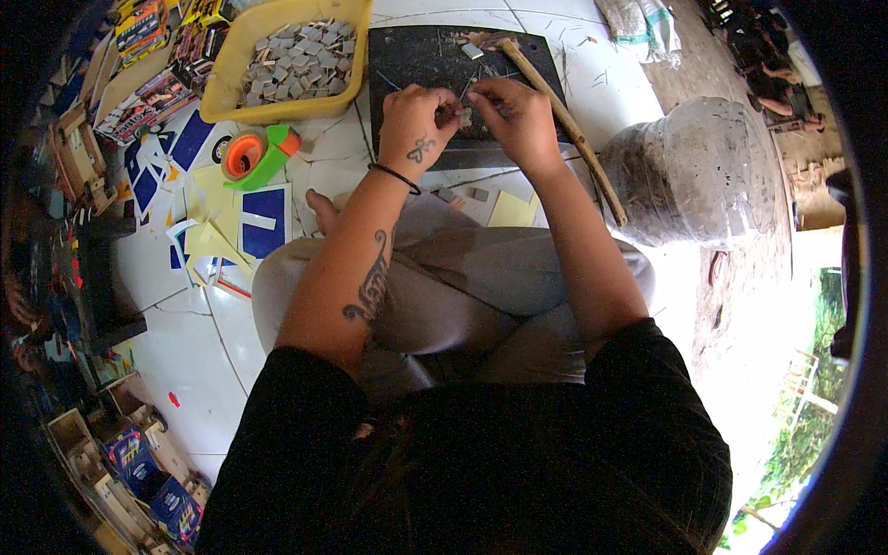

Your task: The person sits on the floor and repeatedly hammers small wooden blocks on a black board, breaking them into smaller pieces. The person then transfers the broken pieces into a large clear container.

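Note:
My left hand [413, 129] and my right hand [520, 118] meet over a black board [398, 60]. The fingers of both hands are pinched closed. Between the fingertips is a small greyish piece [465, 117], held by my left hand. What lies in my right fingers is too small to make out. Another small grey tile [473, 51] lies toward the board's far edge, beside thin scraps. A long wooden stick [578, 143] slants across the board's right side, past my right wrist, down toward my knee.
A yellow tub [215, 106] of small grey tiles stands left of the board. Tape rolls [245, 155] and blue and yellow paper cuttings [208, 236] lie nearer. A big plastic-wrapped bundle [694, 171] stands right; wooden toy-like pieces [120, 490] sit lower left.

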